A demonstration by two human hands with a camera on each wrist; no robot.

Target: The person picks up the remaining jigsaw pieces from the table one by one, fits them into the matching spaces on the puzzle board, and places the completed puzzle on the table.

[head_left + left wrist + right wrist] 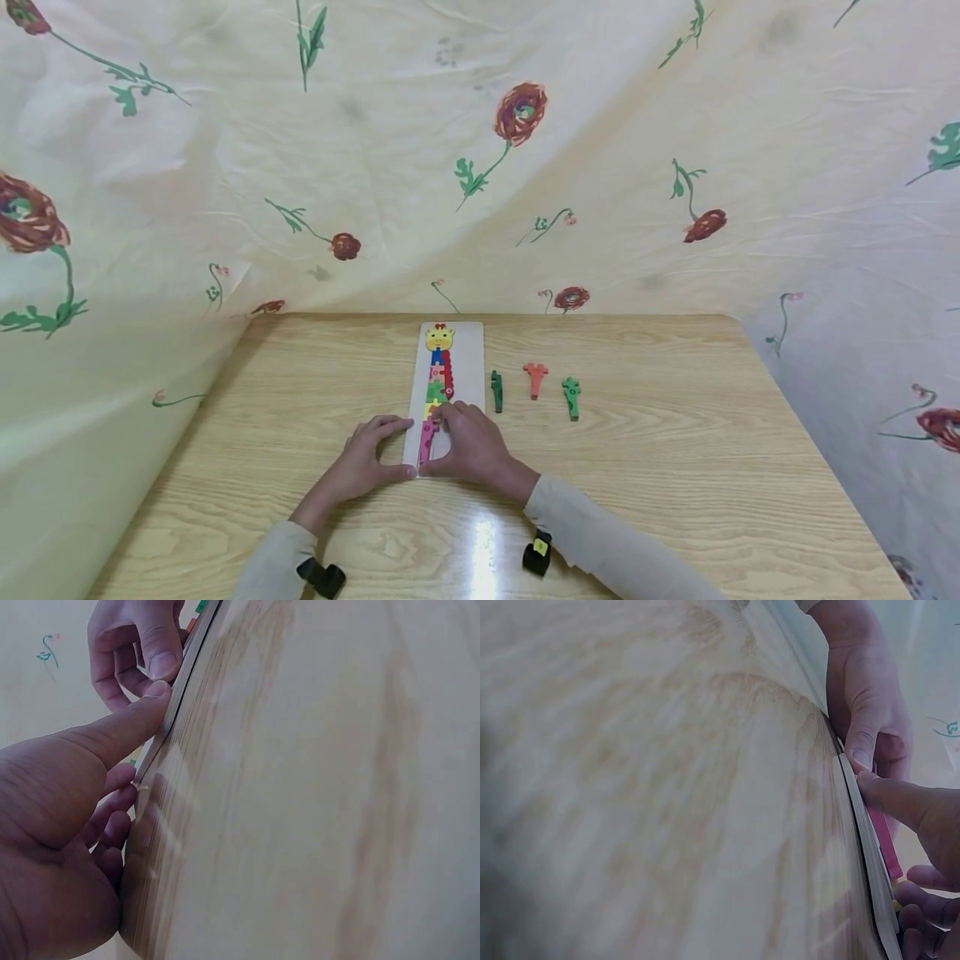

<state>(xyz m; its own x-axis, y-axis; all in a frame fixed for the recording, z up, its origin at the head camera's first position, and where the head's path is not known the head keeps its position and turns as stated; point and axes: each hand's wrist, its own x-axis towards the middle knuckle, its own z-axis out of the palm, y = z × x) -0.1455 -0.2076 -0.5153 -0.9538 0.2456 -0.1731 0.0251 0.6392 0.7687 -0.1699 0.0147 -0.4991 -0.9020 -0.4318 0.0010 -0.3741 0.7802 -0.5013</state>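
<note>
Puzzle (468, 367) near far table edge (600, 317)

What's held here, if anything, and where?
Firm grip unclear: the right hand spans the pink piece, thumb at its near end, fingers toward its far end. The left hand touches the white board at its near left corner.

Dim wrist views, glare on table (660, 492)
</note>
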